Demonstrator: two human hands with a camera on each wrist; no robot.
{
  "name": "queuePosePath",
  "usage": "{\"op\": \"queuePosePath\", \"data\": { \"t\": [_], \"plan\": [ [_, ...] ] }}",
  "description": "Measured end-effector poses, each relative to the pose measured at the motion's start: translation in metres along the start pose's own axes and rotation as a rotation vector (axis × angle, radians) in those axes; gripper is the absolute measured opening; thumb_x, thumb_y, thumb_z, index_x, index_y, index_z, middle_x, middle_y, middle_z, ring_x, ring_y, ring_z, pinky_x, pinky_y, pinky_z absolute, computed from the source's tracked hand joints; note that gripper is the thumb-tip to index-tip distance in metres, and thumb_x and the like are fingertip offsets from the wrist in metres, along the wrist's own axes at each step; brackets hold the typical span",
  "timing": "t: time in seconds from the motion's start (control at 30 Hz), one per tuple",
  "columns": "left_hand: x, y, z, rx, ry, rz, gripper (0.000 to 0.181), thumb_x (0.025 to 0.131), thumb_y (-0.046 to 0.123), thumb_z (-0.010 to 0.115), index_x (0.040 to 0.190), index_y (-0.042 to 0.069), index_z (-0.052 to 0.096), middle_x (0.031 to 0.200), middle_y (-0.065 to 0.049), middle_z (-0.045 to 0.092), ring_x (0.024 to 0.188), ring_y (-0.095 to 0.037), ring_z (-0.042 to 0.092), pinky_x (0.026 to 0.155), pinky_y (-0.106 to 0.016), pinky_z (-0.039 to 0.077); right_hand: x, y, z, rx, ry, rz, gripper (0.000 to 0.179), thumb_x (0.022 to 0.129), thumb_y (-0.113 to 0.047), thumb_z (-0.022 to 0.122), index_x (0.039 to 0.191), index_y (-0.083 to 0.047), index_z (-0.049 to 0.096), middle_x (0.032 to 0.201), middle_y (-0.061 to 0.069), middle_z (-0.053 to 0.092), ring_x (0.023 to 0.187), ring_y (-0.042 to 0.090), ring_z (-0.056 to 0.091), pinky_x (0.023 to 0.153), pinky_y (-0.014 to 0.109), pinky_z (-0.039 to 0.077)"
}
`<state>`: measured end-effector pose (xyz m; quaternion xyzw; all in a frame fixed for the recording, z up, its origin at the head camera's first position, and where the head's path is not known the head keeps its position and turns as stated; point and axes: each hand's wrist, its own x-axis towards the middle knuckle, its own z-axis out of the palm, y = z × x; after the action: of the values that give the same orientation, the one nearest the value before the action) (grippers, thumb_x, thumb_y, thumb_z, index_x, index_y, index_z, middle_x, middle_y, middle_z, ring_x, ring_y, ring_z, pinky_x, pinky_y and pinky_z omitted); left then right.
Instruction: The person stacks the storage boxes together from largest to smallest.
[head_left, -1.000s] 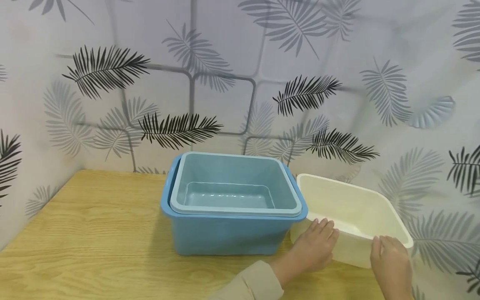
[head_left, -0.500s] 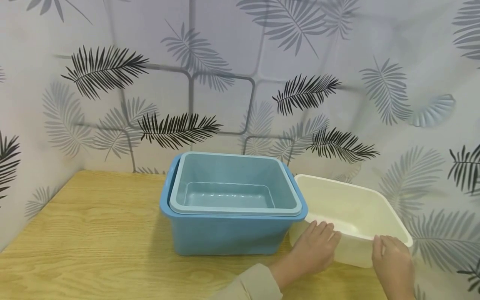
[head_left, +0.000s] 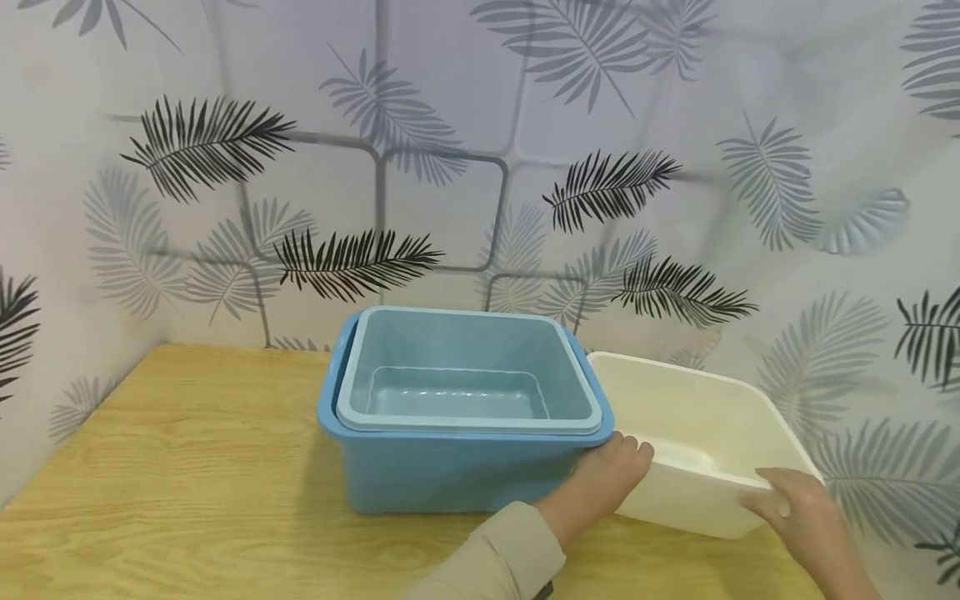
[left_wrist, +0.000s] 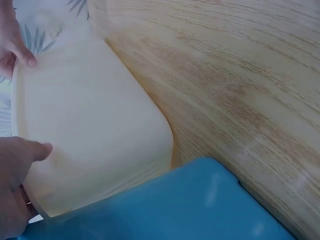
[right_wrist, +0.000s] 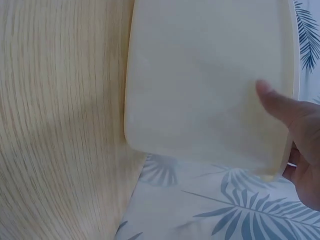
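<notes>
On the right of the head view stands a cream plastic storage bin (head_left: 697, 504), its open top facing up. My left hand (head_left: 609, 473) grips its front rim near the left corner, fingers over the edge. In the left wrist view the left thumb (left_wrist: 40, 150) lies on the bin's outer wall. Farther right, my right hand (head_left: 810, 512) holds the same rim near the right corner. The right wrist view shows the right thumb (right_wrist: 272, 97) against the outer wall and the other fingers behind the rim, partly hidden.
Left of the cream bin, close against it, stands a larger blue bin (head_left: 450, 479) with a light blue bin (head_left: 465, 424) nested inside. Both rest on a wood-grain table (head_left: 187, 467). A leaf-patterned cloth (head_left: 450, 100) hangs behind and along the right side.
My left hand has slid left along the cream bin's rim to its corner by the blue bin. The right hand has shifted slightly right, its thumb now on the outer wall.
</notes>
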<state>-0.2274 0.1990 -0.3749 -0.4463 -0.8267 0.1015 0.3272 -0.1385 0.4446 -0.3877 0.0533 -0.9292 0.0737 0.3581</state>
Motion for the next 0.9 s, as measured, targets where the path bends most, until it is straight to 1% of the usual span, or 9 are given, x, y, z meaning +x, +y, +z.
{"op": "queuePosePath", "data": {
  "t": [0.07,0.17,0.33,0.5,0.57,0.67,0.73,0.83,0.9],
  "plan": [
    [0.000,0.000,0.000,-0.021,-0.016,0.006,0.009,0.085,0.023,0.065,0.087,0.024,0.056,0.076,0.015,0.057,0.066,0.000,0.052,0.061,-0.014,0.039,0.000,0.002,-0.001,-0.052,-0.006,-0.008,0.035,0.056,-0.010,0.080,0.084,0.006,0.066,0.080,0.025,0.066,0.074,0.043,0.060,0.069,0.053,0.046],
    [0.002,0.000,-0.002,-0.042,-0.031,0.007,0.012,0.084,0.023,0.067,0.085,0.024,0.055,0.075,0.015,0.058,0.064,0.001,0.053,0.061,-0.013,0.041,0.002,0.003,-0.003,-0.094,0.003,-0.025,0.028,0.056,-0.012,0.079,0.076,0.003,0.066,0.069,0.018,0.067,0.062,0.037,0.061,0.060,0.049,0.049],
    [0.005,0.001,-0.004,-0.091,-0.033,-0.010,0.013,0.082,0.021,0.069,0.082,0.023,0.055,0.072,0.015,0.059,0.061,0.001,0.052,0.058,-0.015,0.041,0.001,0.006,-0.006,-0.119,0.060,-0.061,0.032,0.062,-0.030,0.074,0.070,-0.001,0.065,0.061,0.011,0.064,0.055,0.032,0.057,0.054,0.042,0.048],
    [0.006,0.004,-0.006,-0.118,0.031,-0.030,0.020,0.079,0.016,0.069,0.071,0.024,0.052,0.062,0.016,0.054,0.050,0.000,0.039,0.049,-0.015,0.033,-0.003,0.008,-0.013,-0.122,0.082,-0.049,0.040,0.064,-0.042,0.067,0.068,-0.002,0.065,0.063,0.011,0.065,0.058,0.035,0.057,0.059,0.041,0.046],
    [0.007,0.005,-0.010,-0.118,0.035,-0.028,0.021,0.079,0.015,0.068,0.069,0.024,0.051,0.060,0.016,0.052,0.049,0.000,0.035,0.047,-0.015,0.029,-0.005,0.009,-0.018,-0.119,0.081,-0.039,0.045,0.066,-0.047,0.063,0.069,-0.002,0.065,0.065,0.013,0.066,0.060,0.037,0.058,0.061,0.043,0.045],
    [0.009,0.005,-0.017,-0.129,0.027,-0.018,0.020,0.081,0.015,0.067,0.071,0.025,0.053,0.061,0.016,0.052,0.050,-0.001,0.033,0.047,-0.015,0.025,-0.006,0.009,-0.026,-0.135,0.101,-0.058,0.059,0.070,-0.057,0.049,0.068,0.000,0.066,0.062,0.015,0.064,0.058,0.038,0.057,0.058,0.045,0.045],
    [0.011,0.004,-0.023,-0.146,0.039,-0.015,0.021,0.081,0.014,0.066,0.070,0.025,0.053,0.060,0.016,0.050,0.050,-0.001,0.031,0.046,-0.015,0.022,-0.006,0.008,-0.033,-0.146,0.090,-0.044,0.064,0.070,-0.060,0.043,0.068,0.000,0.066,0.061,0.016,0.063,0.055,0.038,0.056,0.055,0.046,0.046],
    [0.013,0.001,-0.030,-0.155,0.103,-0.027,0.023,0.080,0.012,0.066,0.066,0.025,0.053,0.055,0.016,0.046,0.048,-0.002,0.026,0.045,-0.015,0.017,-0.003,0.007,-0.044,-0.182,0.073,-0.031,0.071,0.070,-0.064,0.035,0.066,0.000,0.066,0.058,0.016,0.061,0.051,0.036,0.055,0.051,0.047,0.046],
    [0.015,-0.001,-0.036,-0.158,0.141,-0.035,0.025,0.079,0.011,0.066,0.064,0.025,0.052,0.053,0.015,0.043,0.048,-0.003,0.024,0.045,-0.015,0.015,0.000,0.006,-0.053,-0.189,0.038,-0.003,0.067,0.070,-0.062,0.041,0.067,-0.001,0.066,0.058,0.015,0.060,0.050,0.035,0.055,0.050,0.046,0.047]
  ]
}}
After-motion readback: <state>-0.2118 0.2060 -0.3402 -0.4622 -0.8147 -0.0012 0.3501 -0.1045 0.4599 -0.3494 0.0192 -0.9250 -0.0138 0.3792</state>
